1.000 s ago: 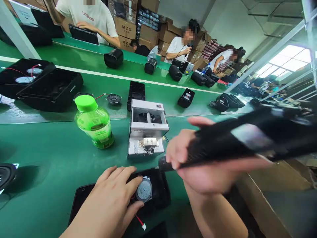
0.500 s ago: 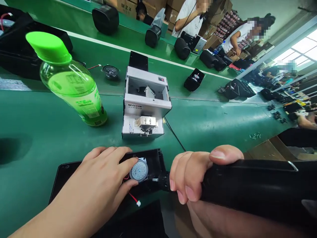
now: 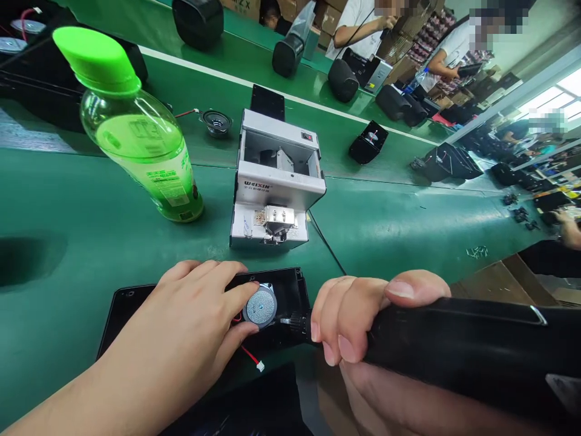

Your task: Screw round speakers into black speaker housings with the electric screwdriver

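My left hand [image 3: 181, 330] lies on a black speaker housing [image 3: 290, 287] at the table's near edge, fingers pinching the round silver speaker driver [image 3: 260, 306] seated in it. My right hand [image 3: 358, 324] is wrapped round a thick black electric screwdriver [image 3: 458, 348], whose tip points left at the housing just right of the driver. A red wire with a white plug [image 3: 259, 366] trails from the driver toward me.
A grey screw feeder box [image 3: 276, 181] stands just beyond the housing, with a green drink bottle [image 3: 136, 130] to its left. Black speaker housings and loose drivers lie on the green conveyor [image 3: 408, 224]. Other people work at the far side.
The view has dropped and closed in on the housing. The screwdriver came down from in front of the feeder box to the housing beside the driver. My left hand stays on the driver.
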{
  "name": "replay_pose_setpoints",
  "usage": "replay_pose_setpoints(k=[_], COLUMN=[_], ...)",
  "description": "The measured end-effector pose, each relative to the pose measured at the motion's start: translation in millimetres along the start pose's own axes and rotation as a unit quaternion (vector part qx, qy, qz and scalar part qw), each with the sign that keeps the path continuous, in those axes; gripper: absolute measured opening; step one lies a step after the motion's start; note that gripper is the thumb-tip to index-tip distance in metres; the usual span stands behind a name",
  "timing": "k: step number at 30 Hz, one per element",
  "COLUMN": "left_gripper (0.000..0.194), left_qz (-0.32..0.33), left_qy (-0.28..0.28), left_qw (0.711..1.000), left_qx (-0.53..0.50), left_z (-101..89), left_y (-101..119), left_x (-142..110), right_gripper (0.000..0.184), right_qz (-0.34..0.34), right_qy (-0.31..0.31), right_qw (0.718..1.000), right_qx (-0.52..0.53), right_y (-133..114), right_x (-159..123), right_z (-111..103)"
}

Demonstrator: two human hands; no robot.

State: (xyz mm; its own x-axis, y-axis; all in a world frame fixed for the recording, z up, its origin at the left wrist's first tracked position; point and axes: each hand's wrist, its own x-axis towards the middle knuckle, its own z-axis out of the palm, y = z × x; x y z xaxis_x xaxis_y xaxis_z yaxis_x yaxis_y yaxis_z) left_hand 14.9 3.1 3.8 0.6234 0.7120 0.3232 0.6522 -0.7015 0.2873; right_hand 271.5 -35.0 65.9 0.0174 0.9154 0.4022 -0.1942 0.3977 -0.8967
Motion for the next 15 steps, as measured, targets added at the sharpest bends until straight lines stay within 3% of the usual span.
replay_pose_setpoints(k=[4,6,8,12,15], left_gripper=[0.034,0.035,0.034,0.032,0.034], left_qz=[-0.002,-0.007,-0.007,0.0,0.004], left_qy=[0.001,0.002,0.0,-0.003,0.004], left_qw=[1.0,1.0,1.0,1.0,1.0], left_qx=[0.003,0.006,0.006,0.004,0.002], left_z=[0.6,1.2,2.1,4.8,4.5], left_y=[-0.2,-0.6,-1.3,-3.6,-4.9], left_x=[-0.2,-0.9,-1.5,-2.5,-4.2], right_gripper=[0.048,0.049,0.053,0.036,0.035], right_qz=[-0.009,-0.003,-0.014,-0.015,-0.03], right_qy=[-0.029,-0.043,-0.029,-0.015,0.004], right_qw=[1.0,0.999,0.999,0.999,0.999], right_qx=[-0.008,-0.007,-0.005,-0.031,-0.04], right_y=[-1.3,-1.8,-3.0,-6.6,-7.5], right_x=[-2.3,-3.4,-4.0,-4.7,-5.9], right_z=[1.0,1.5,2.7,4.3,2.1])
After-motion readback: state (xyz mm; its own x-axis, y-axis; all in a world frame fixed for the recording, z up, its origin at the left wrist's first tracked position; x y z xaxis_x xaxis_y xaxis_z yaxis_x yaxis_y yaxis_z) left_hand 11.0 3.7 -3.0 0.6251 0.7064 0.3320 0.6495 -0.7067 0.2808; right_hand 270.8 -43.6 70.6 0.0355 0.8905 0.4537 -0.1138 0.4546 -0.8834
